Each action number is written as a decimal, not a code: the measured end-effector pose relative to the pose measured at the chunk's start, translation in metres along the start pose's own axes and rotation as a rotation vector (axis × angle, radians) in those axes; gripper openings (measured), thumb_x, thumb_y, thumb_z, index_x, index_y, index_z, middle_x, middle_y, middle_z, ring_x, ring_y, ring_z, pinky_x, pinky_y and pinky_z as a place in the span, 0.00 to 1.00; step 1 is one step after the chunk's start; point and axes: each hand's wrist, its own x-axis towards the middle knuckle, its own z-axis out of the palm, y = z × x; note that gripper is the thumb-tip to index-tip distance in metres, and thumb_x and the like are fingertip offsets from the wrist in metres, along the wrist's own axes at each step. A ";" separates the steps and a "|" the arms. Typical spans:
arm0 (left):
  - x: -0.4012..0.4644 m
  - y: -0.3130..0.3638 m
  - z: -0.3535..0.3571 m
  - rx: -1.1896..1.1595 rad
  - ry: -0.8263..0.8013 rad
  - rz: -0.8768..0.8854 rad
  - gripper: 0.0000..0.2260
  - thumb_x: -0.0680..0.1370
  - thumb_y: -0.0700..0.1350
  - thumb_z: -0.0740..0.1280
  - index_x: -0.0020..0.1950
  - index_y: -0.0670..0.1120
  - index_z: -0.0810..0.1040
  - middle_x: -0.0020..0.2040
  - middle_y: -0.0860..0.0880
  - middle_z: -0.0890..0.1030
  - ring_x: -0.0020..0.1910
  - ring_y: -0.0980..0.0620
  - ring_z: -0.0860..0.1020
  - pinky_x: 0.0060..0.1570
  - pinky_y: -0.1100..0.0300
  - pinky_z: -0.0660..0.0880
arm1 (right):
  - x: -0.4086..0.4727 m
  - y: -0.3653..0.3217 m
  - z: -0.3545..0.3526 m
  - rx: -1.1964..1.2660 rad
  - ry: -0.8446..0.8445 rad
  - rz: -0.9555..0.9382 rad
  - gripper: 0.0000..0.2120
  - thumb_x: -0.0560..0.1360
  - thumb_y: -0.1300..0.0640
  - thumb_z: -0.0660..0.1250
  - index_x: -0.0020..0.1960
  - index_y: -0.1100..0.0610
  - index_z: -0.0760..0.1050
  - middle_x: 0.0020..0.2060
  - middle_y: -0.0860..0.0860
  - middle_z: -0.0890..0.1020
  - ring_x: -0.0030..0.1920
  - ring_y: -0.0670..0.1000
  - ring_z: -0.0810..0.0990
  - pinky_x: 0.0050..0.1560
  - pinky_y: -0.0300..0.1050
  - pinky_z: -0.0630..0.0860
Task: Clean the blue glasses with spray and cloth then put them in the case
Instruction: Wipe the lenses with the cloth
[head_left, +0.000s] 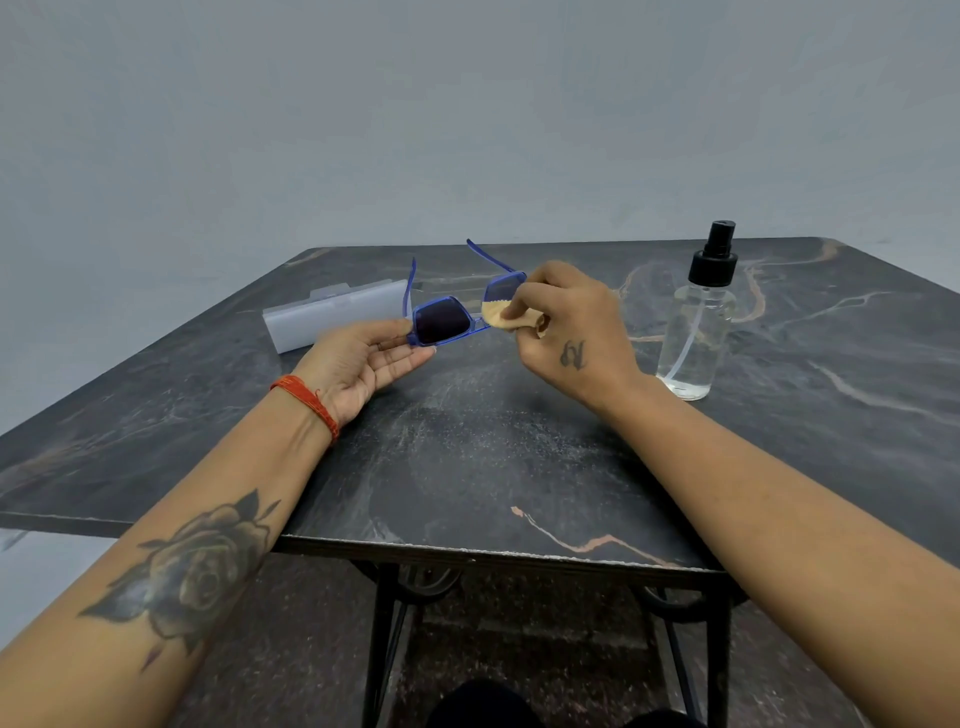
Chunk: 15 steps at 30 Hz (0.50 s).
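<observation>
The glasses (447, 317) are held above the counter (493, 441), long axis left to right. The left hand (363, 358) pinches the left lens corner; the right hand (566, 322) pinches the cloth (501, 316) on the right lens. The case (332, 314) lies closed behind the left hand, which is nearer to it.

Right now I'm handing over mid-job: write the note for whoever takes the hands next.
Left hand holds the glasses by one lens end, arms unfolded, above the table.
Right hand pinches the cloth on the other lens.
Spray stands upright at right; case lies behind the left hand, seemingly shut.
Done: wiping under way.
Left: finish both lenses, fold glasses, case them.
</observation>
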 end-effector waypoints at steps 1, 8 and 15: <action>0.000 0.000 0.000 0.004 0.000 0.000 0.04 0.76 0.33 0.61 0.43 0.35 0.74 0.29 0.43 0.82 0.30 0.51 0.82 0.31 0.63 0.79 | 0.000 0.001 -0.001 -0.009 0.009 0.028 0.08 0.61 0.70 0.67 0.35 0.60 0.80 0.35 0.54 0.79 0.31 0.54 0.75 0.33 0.38 0.64; 0.000 0.000 0.000 0.002 0.001 -0.004 0.04 0.76 0.33 0.61 0.43 0.36 0.74 0.29 0.43 0.82 0.29 0.51 0.82 0.31 0.63 0.80 | 0.004 0.003 -0.005 -0.031 0.106 0.164 0.06 0.64 0.68 0.67 0.37 0.59 0.80 0.35 0.55 0.79 0.32 0.54 0.75 0.30 0.31 0.60; 0.001 0.000 0.000 0.009 0.000 -0.004 0.05 0.76 0.32 0.60 0.43 0.35 0.75 0.29 0.44 0.82 0.29 0.52 0.82 0.29 0.64 0.78 | 0.005 0.001 -0.003 -0.009 0.167 0.122 0.04 0.69 0.64 0.69 0.44 0.59 0.81 0.40 0.55 0.79 0.34 0.51 0.76 0.34 0.39 0.71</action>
